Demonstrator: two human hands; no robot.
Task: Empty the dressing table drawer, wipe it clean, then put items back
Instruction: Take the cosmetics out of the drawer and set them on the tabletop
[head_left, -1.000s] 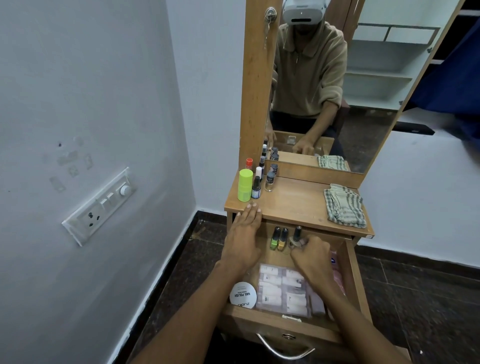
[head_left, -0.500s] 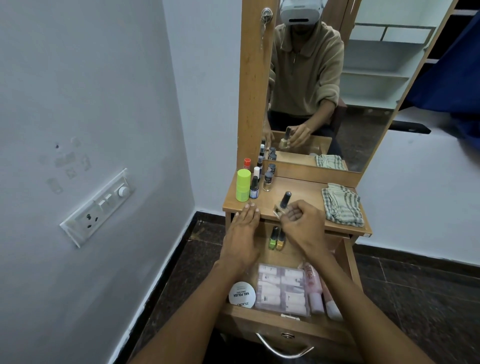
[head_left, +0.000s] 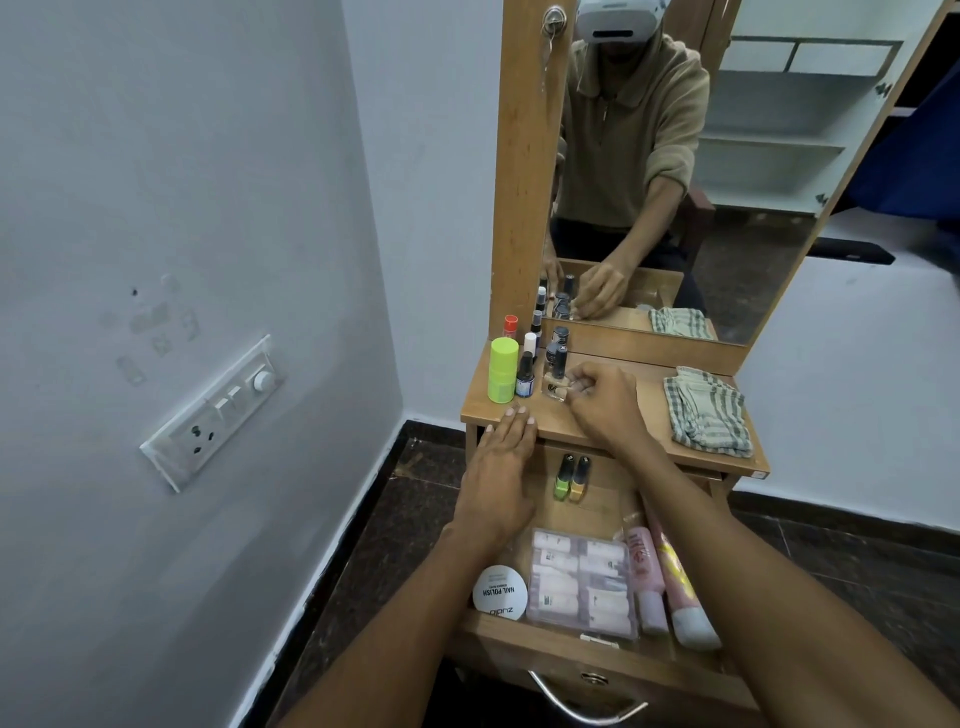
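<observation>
The left hand (head_left: 501, 470) lies flat, fingers spread on the worktop (head_left: 613, 421) edge, while at its 1 o'clock the right hand (head_left: 602, 402) pinches a clear bottle (head_left: 556, 384) standing on the worktop, above the open drawer (head_left: 597, 660) at 6 o'clock.

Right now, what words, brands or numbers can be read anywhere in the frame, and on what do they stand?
"NAIL POLISH": round white tin in the drawer, printed upside down to the camera.
"zudio", as best it reads: same tin, nearer edge.
Pink tube: a printed mark, too blurred to read.
Clear sachet pack, small blue-labelled bottle: print too small.
</observation>
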